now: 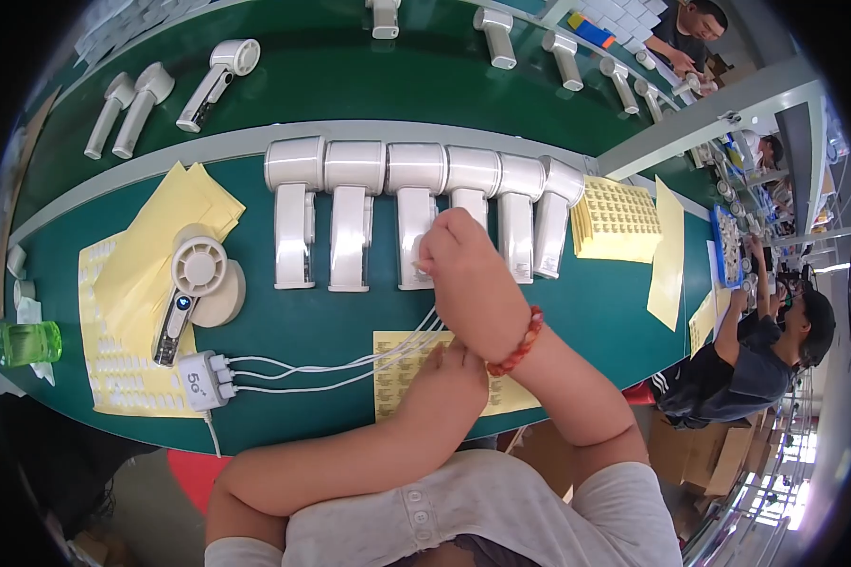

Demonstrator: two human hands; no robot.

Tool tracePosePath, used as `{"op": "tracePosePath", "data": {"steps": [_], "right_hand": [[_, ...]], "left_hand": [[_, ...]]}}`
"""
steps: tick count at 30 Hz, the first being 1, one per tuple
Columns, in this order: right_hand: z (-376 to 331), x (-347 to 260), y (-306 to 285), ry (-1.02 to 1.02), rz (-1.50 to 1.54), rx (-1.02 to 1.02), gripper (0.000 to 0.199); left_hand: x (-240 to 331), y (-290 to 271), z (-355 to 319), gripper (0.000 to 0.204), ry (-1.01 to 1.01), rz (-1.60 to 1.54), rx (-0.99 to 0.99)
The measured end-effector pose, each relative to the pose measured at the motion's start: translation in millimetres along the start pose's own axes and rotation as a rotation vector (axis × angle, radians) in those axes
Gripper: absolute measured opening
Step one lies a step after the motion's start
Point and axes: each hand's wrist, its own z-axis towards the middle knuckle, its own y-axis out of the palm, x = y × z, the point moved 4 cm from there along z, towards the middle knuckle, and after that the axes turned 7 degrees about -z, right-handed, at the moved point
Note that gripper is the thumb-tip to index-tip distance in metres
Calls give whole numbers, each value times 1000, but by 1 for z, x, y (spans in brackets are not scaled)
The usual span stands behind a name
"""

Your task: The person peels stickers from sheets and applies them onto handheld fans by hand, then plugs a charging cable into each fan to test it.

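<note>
Six white handheld fans (pixel 416 170) are lying side by side on the green table (pixel 350 312), and I am seeing their round heads pointing away from the wearer, handles running toward the body. The third fan (pixel 414 231) is pointing almost straight ahead along its long axis; the sixth (pixel 549 231) is slanting, its handle end angling left. I am watching the right hand (pixel 459 255) curling its fingers by the third handle, nearly closed; I cannot tell whether they are gripping anything. The left hand (pixel 444 378) is bending its fingers beneath the right wrist, over a yellow label sheet (pixel 388 402), its hold hidden from me. The heads are sitting close against the grey rail (pixel 222 148); bare green is opening left of the row, above the white cables (pixel 298 388).
</note>
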Motion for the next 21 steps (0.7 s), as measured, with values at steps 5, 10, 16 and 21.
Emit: {"op": "tracePosePath", "data": {"steps": [5, 10, 16, 21], "right_hand": [[-18, 8, -28, 52, 268, -45, 15], [-80, 35, -50, 243, 265, -424, 11], [-122, 41, -40, 403, 298, -285, 12], [-120, 35, -31, 401, 195, -252, 11]], "left_hand": [[-9, 7, -3, 45, -39, -40, 85], [-5, 2, -3, 52, -27, 0, 110], [-5, 5, -3, 53, -20, 31, 51], [-5, 6, -2, 55, -14, 30, 23]]}}
